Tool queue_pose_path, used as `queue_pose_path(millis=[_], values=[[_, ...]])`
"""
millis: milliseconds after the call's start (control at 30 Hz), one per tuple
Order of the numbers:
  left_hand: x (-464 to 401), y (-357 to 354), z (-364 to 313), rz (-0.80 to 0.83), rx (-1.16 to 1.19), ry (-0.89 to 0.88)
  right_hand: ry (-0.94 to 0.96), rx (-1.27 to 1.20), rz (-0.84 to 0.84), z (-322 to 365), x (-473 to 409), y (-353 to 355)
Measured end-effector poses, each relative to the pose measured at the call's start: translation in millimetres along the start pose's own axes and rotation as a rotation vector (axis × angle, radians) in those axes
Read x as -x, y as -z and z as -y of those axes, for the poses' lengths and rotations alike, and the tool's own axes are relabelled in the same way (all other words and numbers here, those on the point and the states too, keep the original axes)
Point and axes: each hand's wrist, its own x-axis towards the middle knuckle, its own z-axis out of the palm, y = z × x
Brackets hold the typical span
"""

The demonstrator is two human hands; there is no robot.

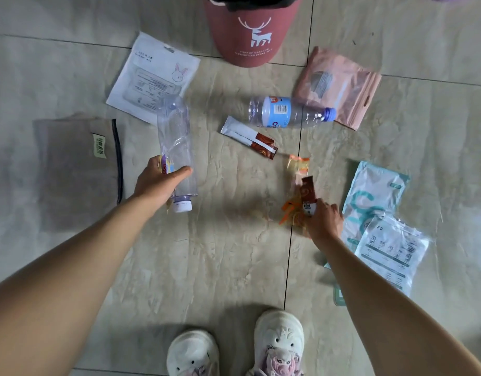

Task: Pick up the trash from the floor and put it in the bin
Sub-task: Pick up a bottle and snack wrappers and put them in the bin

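Note:
My left hand (pixel 159 181) grips a clear empty plastic bottle (pixel 176 142) with a pale cap, held near its neck. My right hand (pixel 324 219) holds a brown sachet (pixel 307 192) together with an orange crinkled wrapper (pixel 296 185). The pink bin (pixel 251 31) with a white deer print stands at the top centre, lined with a black bag. Between the hands and the bin lie a blue-labelled water bottle (pixel 288 112) and a brown-and-white stick sachet (pixel 248 137).
A white rabbit-print pouch (pixel 149 74) lies at the upper left, a pink zip pouch (pixel 339 85) at the upper right. Teal and clear plastic bags (pixel 380 221) lie at the right. A grey cloth bag (pixel 76 164) lies at the left. My white shoes (pixel 278 346) stand at the bottom.

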Motion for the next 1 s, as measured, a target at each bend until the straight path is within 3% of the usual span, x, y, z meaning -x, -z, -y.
queue_pose_path(millis=[133,333,467,600,800,1000], values=[[5,2,-2,0.013,-0.003,-0.008,-0.058,-0.045,0.059,-14,21,-4],[13,6,-6,0.029,0.0,-0.015,-0.04,-0.491,-0.124,0,45,18],[14,1,-10,0.036,0.002,-0.016,-0.182,-0.873,-0.031,35,29,28],[6,-7,-13,0.032,0.014,-0.02,-0.275,-0.865,-0.113,74,-11,20],[-13,-15,-2,0.042,0.001,-0.031,-0.303,-0.552,-0.259,105,-48,1],[-15,-4,4,0.002,-0.009,-0.046,-0.315,-0.686,-0.269,108,-40,-6]])
